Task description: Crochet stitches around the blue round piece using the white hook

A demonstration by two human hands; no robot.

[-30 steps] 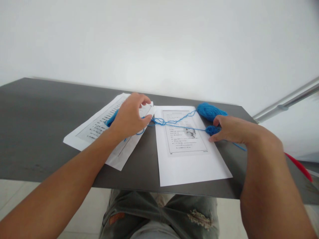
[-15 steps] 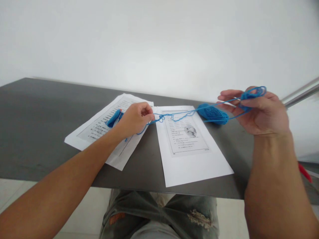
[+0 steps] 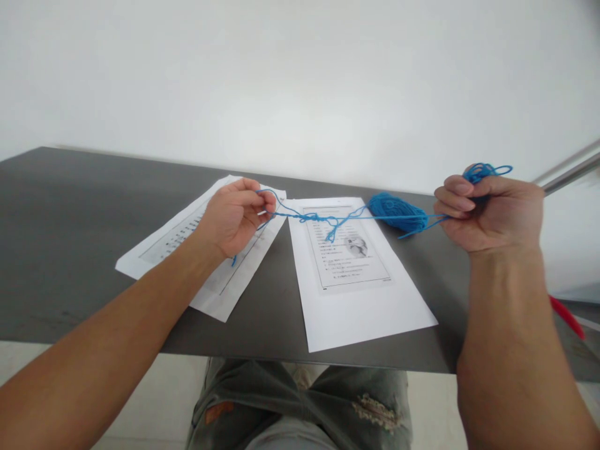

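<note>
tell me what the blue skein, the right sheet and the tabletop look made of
Blue skein: soft, matt yarn, acrylic or wool; wound strands show.
Right sheet: plain matt white paper, thin, with dark print.
Tabletop: smooth, dull dark grey, perhaps laminate or painted metal; no grain shows.

A taut, knotted blue yarn strand (image 3: 364, 217) bars the way between the left hand (image 3: 239, 215) and the right hand (image 3: 490, 209). On its near side, a hand could pass over the blank lower part of the right-hand white printed paper sheet (image 3: 356, 319). Beyond that sheet's far right corner, an oval blue yarn ball (image 3: 398, 214) blocks the way, and a plain white wall (image 3: 281, 81) closes the far side. The widest open stretch of the flat dark grey table (image 3: 94, 200) lies left of the other white printed paper sheet (image 3: 215, 303), with the bare left forearm (image 3: 117, 331) slanting across its near side.
</note>
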